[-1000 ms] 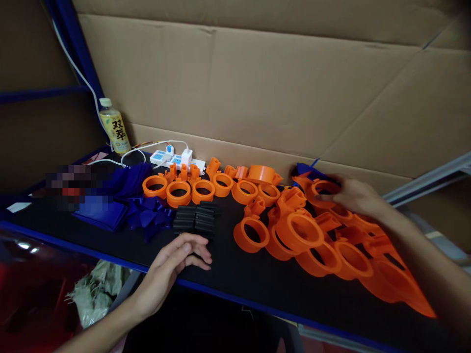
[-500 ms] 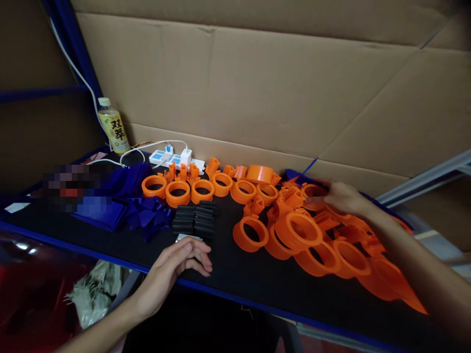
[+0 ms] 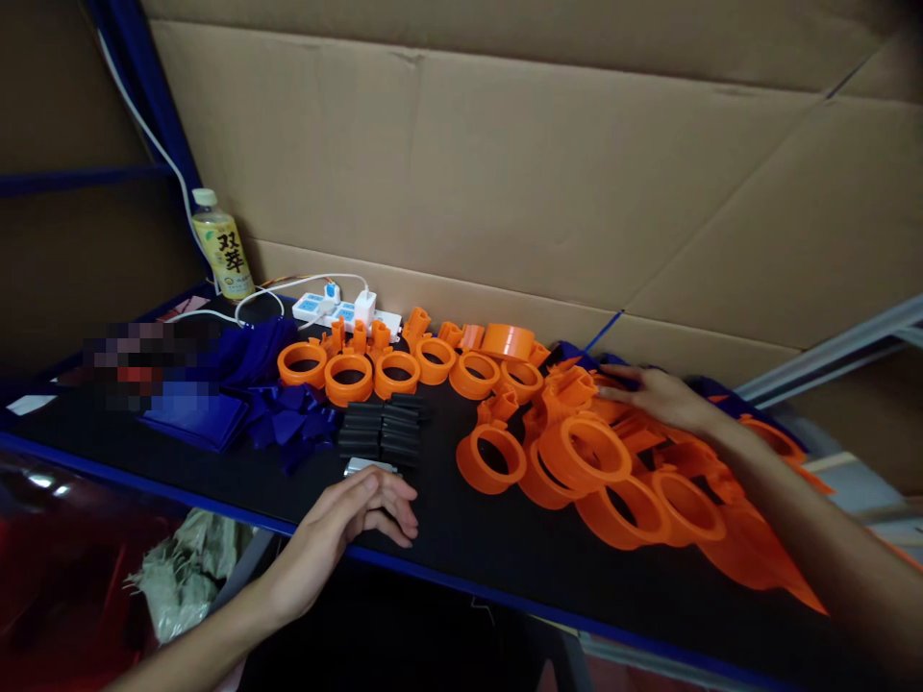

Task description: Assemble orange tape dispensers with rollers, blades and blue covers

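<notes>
Several orange plastic ring-shaped parts with clip-like stems (image 3: 586, 452) lie heaped on the right half of the black tabletop (image 3: 447, 538). My right hand (image 3: 658, 396) reaches over the back of this heap, its fingers stretched out and apart at the orange pieces; the fingertips partly blend into them. Near the front edge, my left hand (image 3: 367, 505) rests with loosely bent fingers and nothing visible in it. Just behind it are a small silver-white object (image 3: 369, 467), partly covered by the hand, and a stack of black ribbed pieces (image 3: 381, 431).
More orange rings (image 3: 349, 380) stand in a row at the back. Blue flat pieces (image 3: 292, 423) lie at left. A white power strip (image 3: 346, 312) with cables and a yellow-labelled bottle (image 3: 223, 245) sit by the cardboard wall (image 3: 468, 173). A woven sack (image 3: 184, 577) is below.
My right hand has shifted slightly across the back of the orange heap, and some pieces there have moved. My left hand has stayed nearly still.
</notes>
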Motion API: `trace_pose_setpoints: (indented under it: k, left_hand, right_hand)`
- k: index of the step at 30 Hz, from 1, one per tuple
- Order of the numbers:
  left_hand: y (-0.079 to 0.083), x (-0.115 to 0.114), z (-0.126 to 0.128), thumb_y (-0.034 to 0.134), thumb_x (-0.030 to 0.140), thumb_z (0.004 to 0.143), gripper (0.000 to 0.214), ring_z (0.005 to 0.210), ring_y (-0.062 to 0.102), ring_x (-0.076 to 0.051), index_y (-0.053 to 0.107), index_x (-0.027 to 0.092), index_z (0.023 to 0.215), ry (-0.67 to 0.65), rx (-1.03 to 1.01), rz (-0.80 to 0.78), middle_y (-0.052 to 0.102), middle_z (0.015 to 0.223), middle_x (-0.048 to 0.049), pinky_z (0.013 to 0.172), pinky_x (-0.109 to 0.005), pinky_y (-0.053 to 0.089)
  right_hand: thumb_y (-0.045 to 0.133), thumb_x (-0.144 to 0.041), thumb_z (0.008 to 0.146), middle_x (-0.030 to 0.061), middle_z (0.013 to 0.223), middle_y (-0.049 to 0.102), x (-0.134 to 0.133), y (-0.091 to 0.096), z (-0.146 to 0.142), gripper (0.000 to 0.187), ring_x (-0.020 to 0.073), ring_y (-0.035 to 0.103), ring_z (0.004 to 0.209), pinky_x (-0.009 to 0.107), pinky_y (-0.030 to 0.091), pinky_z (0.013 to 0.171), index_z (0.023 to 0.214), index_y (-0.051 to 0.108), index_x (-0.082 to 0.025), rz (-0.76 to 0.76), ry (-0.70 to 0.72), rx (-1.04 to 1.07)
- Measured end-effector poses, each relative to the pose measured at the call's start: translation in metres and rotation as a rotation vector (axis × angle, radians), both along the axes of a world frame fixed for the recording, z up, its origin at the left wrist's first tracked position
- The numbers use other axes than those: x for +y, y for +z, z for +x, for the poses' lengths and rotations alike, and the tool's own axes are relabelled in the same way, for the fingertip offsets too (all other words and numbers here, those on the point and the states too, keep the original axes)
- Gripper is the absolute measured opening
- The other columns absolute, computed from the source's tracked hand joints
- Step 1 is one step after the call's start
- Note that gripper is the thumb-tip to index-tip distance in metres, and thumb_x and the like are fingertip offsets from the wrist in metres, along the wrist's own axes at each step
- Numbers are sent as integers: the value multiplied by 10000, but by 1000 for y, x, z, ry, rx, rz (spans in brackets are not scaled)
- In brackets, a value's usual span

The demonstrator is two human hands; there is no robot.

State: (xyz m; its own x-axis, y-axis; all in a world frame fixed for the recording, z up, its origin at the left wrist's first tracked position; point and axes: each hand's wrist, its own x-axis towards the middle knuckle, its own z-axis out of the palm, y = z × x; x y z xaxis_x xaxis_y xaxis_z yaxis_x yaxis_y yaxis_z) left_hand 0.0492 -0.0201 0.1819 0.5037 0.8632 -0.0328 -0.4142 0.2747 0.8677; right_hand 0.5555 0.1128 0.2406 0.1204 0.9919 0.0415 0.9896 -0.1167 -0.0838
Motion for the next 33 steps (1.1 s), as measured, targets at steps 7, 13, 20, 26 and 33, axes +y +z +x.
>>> trace_pose_setpoints:
  k: [7,13,20,26,33]
  left_hand:
    - [1,0,1,447,388,1036,385,924,671,-262,728,127,1074,-11,30,4,696,934,-121,874,-424,515]
    - [0,-2,-1,502,374,1017,336,925,673,-255,735,141,1079,-18,79,13,695,946,-112,883,-415,516]
    - [-3,-2,-1,502,376,1018,333,925,677,-254,733,143,1076,-24,100,33,700,947,-113,889,-417,517]
    - [-2,-3,0,500,380,1019,337,900,681,-250,729,140,1077,-34,112,34,706,934,-113,882,-415,516]
    - [-1,-3,0,503,377,1018,333,896,678,-249,736,145,1068,-25,94,42,701,923,-109,877,-416,525]
  right_hand:
    - [595,-287,903,123,1323,693,-2,15,-38,363,268,604,1243,372,383,1107,1234,722,-205,74,199,-13]
    - [570,-57,756,91,1081,766,11,10,-51,304,231,660,1009,298,461,929,919,776,-210,28,270,-23]
    - [557,-153,879,115,1083,757,15,13,-51,227,227,652,991,310,458,903,965,763,-195,151,270,-25]
    - [601,-250,934,130,1033,746,12,26,-53,172,223,634,931,316,455,861,1003,742,-181,344,245,-51]
    - [593,-335,958,135,938,713,-14,65,-69,281,233,609,905,347,471,872,1117,745,-160,717,149,-69]
